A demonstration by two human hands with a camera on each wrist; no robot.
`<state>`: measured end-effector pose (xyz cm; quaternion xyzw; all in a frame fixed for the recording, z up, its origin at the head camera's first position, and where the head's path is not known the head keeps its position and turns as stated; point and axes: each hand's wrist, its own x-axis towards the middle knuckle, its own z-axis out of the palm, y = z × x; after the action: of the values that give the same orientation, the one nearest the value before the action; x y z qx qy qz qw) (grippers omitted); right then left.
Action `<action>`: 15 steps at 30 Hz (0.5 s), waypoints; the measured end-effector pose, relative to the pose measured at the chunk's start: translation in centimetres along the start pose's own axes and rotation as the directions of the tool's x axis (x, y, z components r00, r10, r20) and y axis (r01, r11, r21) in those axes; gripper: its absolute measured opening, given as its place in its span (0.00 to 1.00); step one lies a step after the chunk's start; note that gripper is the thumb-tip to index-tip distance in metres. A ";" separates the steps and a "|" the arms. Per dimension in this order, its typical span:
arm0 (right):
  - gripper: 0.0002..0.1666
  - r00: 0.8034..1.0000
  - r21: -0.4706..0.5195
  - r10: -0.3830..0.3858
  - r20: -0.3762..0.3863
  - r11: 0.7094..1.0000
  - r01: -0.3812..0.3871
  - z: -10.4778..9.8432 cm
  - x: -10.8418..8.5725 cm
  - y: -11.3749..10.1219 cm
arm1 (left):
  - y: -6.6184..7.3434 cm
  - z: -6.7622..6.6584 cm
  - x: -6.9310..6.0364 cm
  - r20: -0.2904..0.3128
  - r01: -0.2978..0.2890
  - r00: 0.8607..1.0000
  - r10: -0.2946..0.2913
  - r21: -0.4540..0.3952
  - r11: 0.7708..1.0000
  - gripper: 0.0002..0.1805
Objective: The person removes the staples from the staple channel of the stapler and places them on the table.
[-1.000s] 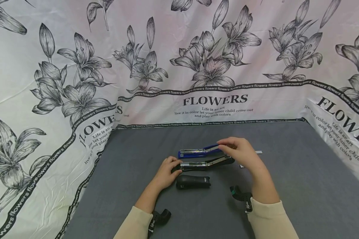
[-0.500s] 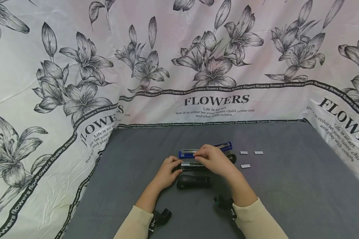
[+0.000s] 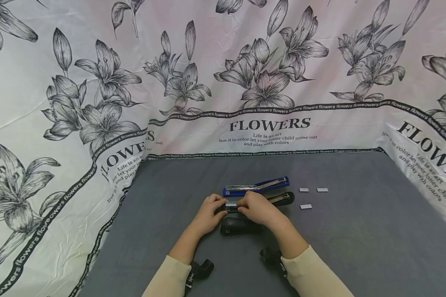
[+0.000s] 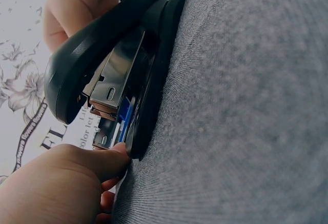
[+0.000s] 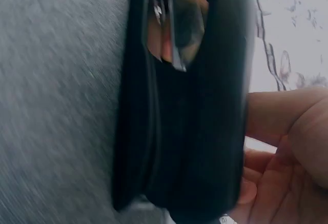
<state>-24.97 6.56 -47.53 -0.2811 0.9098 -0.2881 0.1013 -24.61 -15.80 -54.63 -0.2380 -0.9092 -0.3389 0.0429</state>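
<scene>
My left hand [image 3: 208, 215] grips the left end of a black stapler, folded wide with its metal magazine showing [image 3: 231, 205]. Over the middle of that stapler, my right hand [image 3: 259, 207] bends its thumb and forefinger round the magazine; the exact contact is hidden. Behind it lies a blue stapler [image 3: 241, 191], folded wide too. Nearest me is another black stapler [image 3: 239, 226], its handle folded down. This nearer stapler [image 4: 79, 67] fills much of the left wrist view, with left thumb [image 4: 105, 160] beyond its tip. It blocks much of the right wrist view [image 5: 189, 131].
Three small pale staple strips lie right of the staplers: two at the back [image 3: 303, 189] and one nearer [image 3: 306, 206]. Grey cloth [image 3: 357, 239] covers the table. A flower-printed curtain [image 3: 267, 136] encloses its back and sides.
My right hand has left the blue stapler's raised part, passed leftward over its magazine, then come nearer onto the middle black stapler. The staple strips are now uncovered. My left hand stays put.
</scene>
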 end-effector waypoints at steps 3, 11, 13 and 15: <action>0.10 1.000 -0.004 0.020 -0.012 1.000 -0.020 0.4 0.2 -0.4 | 0.0 0.0 0.0 0.001 0.000 1.000 0.000 0.003 1.000 0.21; 0.10 0.994 0.028 0.082 -0.072 0.996 -0.081 0.9 0.4 -0.7 | 0.0 -0.1 0.0 0.015 0.011 1.000 -0.011 0.016 1.000 0.21; 0.11 0.988 0.064 0.118 -0.099 0.992 -0.112 1.0 0.5 -0.6 | 0.0 -0.1 0.0 0.017 0.012 1.000 -0.012 0.017 1.000 0.21; 0.10 0.981 0.101 0.149 -0.127 0.986 -0.136 1.1 0.6 -0.6 | 0.0 -0.1 0.0 0.014 0.008 1.000 -0.008 0.019 1.000 0.20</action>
<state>-24.78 5.28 -48.11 -0.1903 0.9182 -0.3396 0.0733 -24.67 -15.87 -54.58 -0.2363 -0.9137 -0.3286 0.0375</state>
